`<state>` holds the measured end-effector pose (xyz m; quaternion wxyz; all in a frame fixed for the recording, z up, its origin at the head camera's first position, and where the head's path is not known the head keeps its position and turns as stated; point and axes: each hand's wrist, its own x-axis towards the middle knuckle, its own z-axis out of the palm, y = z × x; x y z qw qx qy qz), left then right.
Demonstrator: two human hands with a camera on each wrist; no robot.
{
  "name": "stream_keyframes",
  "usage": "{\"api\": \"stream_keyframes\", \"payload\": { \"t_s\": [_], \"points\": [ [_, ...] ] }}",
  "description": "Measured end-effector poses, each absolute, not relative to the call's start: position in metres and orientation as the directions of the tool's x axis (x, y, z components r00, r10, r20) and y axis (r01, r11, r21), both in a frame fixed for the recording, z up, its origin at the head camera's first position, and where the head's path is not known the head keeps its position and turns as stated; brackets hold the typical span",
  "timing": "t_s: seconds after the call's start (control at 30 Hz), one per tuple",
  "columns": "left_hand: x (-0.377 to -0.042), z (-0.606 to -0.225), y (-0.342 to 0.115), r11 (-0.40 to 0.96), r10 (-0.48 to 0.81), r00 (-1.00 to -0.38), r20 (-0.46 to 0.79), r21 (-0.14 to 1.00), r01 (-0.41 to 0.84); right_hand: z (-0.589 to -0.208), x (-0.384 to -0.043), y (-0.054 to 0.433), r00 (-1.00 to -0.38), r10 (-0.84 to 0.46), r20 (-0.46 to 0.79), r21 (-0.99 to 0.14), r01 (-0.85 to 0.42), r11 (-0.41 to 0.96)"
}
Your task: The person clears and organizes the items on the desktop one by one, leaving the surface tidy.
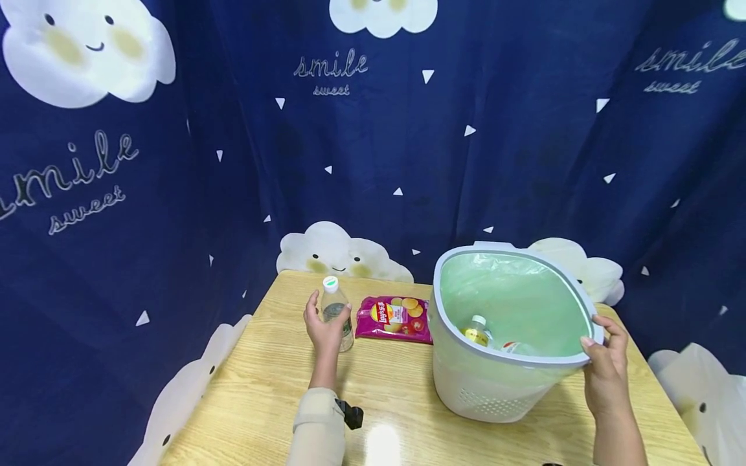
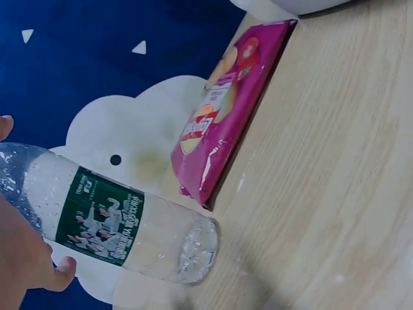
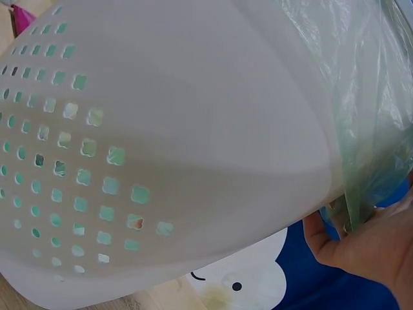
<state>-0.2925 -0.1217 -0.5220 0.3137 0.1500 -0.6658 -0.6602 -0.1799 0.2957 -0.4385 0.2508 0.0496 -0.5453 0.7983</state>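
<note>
A clear plastic bottle [image 1: 337, 314] with a white cap and green label stands on the table; its label [image 2: 100, 216] faces the left wrist camera. My left hand [image 1: 327, 330] is spread around it, thumb and fingers to either side, with small gaps showing in the left wrist view. On the right, my right hand [image 1: 609, 372] grips the rim of a pale waste bin [image 1: 495, 388], thumb on top and fingers outside. A green bag [image 3: 361, 77] lines the bin. Inside lie a bottle with a yellow label [image 1: 476, 333] and a clear item with red marks [image 1: 519, 348].
Between bottle and bin lies a purple Lay's chip packet [image 1: 394, 319], its right end beside the bin wall. The wooden table [image 1: 245, 395] backs onto a dark blue curtain [image 1: 373, 149] with cloud prints. A small dark object [image 1: 552, 464] shows at the front edge.
</note>
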Motion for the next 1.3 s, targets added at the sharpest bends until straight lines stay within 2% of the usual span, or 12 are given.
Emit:
{"api": "stream_keyframes", "payload": {
  "t_s": [0.2,0.57,0.83,1.3],
  "points": [
    [-0.295,-0.525,-0.123,0.045,-0.619,-0.767,0.170,0.982,0.181,-0.438,-0.180,0.295,-0.869,0.342,0.358,-0.841,-0.459,-0.285],
    [-0.295,-0.529,-0.125,0.016,-0.618,-0.765,0.178,0.977,0.215,-0.437,-0.181,0.296,-0.869,0.336,0.364,-0.841,-0.462,-0.283],
    [-0.264,-0.524,-0.120,-0.041,-0.620,-0.774,0.131,0.979,0.198,-0.438,-0.180,0.294,-0.867,0.345,0.359,-0.842,-0.460,-0.282],
    [-0.226,-0.499,-0.108,-0.012,-0.600,-0.783,0.166,0.976,0.216,-0.439,-0.178,0.292,-0.857,0.356,0.372,-0.827,-0.480,-0.291]
  ]
}}
